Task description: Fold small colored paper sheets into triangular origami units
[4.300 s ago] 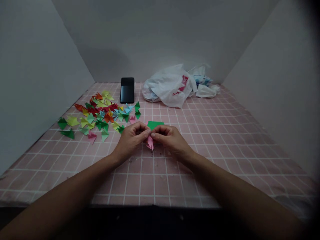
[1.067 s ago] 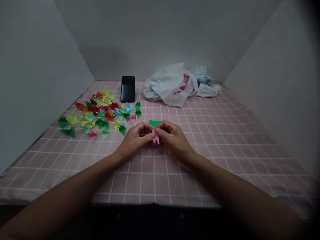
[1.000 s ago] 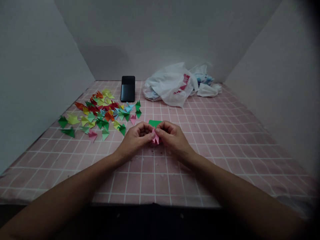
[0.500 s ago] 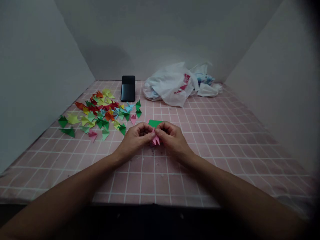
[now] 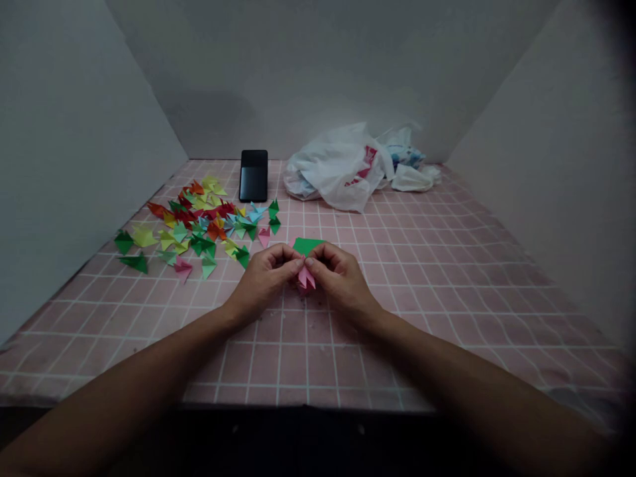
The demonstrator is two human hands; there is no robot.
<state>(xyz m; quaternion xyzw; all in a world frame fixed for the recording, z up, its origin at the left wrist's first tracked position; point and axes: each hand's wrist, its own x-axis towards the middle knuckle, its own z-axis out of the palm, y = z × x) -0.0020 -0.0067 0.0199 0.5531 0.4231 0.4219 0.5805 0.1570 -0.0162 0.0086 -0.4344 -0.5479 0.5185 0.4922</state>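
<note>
My left hand (image 5: 262, 277) and my right hand (image 5: 335, 275) meet at the middle of the table, fingertips pinched together on a small folded pink paper piece (image 5: 305, 277). Its pointed end hangs down between my thumbs, just above the pink checked tablecloth (image 5: 427, 278). A flat green paper (image 5: 307, 245) lies on the cloth right behind my fingers. Both hands are closed on the pink piece.
A spread of several folded paper triangles (image 5: 199, 225) in green, yellow, red, orange and blue lies to the left. A black phone (image 5: 253, 175) lies at the back. White plastic bags (image 5: 348, 169) are heaped at the back right. Grey walls close in three sides.
The pink piece has been turned and worked between my fingertips; both hands have stayed in almost the same spot, shifting slightly left over the last half second.
</note>
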